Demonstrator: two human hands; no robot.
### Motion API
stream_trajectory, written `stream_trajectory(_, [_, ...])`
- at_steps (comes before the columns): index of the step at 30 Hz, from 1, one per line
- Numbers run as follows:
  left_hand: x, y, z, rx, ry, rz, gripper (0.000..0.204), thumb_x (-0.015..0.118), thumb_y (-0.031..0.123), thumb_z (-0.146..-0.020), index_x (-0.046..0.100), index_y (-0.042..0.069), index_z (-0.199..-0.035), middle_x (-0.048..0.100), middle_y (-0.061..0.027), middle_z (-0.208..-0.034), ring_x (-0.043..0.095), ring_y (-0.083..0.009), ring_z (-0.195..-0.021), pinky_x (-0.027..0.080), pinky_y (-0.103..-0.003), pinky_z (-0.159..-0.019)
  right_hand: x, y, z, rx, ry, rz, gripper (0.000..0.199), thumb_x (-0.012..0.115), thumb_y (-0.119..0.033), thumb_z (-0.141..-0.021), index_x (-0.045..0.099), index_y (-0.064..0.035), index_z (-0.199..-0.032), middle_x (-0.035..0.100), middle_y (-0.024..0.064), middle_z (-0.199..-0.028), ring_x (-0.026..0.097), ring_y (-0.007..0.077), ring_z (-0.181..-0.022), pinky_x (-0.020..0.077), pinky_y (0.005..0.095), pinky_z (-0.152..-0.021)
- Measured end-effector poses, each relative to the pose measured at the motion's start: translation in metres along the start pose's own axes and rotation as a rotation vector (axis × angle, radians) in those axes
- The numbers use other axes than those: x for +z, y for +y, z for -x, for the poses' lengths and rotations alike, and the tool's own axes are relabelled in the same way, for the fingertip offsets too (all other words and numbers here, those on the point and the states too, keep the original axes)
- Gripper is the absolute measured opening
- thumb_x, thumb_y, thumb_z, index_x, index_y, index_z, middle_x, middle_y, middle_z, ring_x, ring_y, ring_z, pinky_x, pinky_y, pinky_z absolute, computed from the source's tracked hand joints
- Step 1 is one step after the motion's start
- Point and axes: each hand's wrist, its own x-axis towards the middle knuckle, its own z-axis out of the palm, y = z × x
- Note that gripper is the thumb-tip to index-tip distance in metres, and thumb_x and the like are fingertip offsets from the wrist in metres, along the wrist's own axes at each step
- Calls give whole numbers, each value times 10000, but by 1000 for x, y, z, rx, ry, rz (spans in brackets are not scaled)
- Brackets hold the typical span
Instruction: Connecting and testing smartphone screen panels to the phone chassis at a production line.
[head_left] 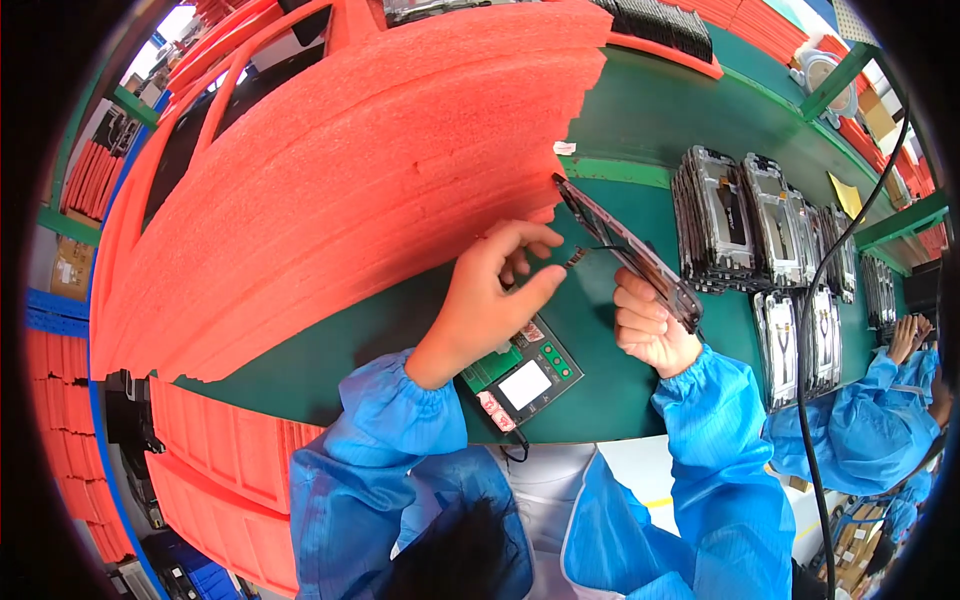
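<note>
My right hand (650,322) grips a thin dark phone screen assembly (630,250) by its lower part, tilted so that it shows nearly edge-on. A small flex cable with a connector end (577,257) sticks out from its side toward my left hand. My left hand (490,300) is open, thumb and forefinger apart, close to that connector; I see no clear contact. Below my left hand lies a small tester board (525,380) with a white display, green buttons and a green circuit section, partly covered by the hand. A black cable (520,447) runs from its near edge.
Large red foam sheets (380,170) stand across the left and far side. Several stacks of phone frames (720,215) stand on the green table (620,400) at right. A black cable (806,390) hangs down at right, before a co-worker's blue sleeve (850,415). Red foam trays (220,470) lie lower left.
</note>
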Motion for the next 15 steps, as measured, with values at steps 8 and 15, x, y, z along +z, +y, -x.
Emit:
stream_trajectory(8, [14,6,-4,51,-5,-208,244,637,73,-783,602,33,-1020,610,-33,-835,530,-105,-726,405,-248,-636,3,4,-1,-15,1,61,298,385,-257,-988,422,-55,-772,384,-4,-588,343,78,-445,310,230,-436])
stream_trajectory(15, [11,2,-5,-129,-72,-71,188,612,61,-821,595,9,-1001,627,-15,-854,553,-72,-766,407,-210,-656,7,7,0,-8,33,136,303,403,-273,-984,425,-56,-775,383,2,-613,350,77,-450,308,231,-436])
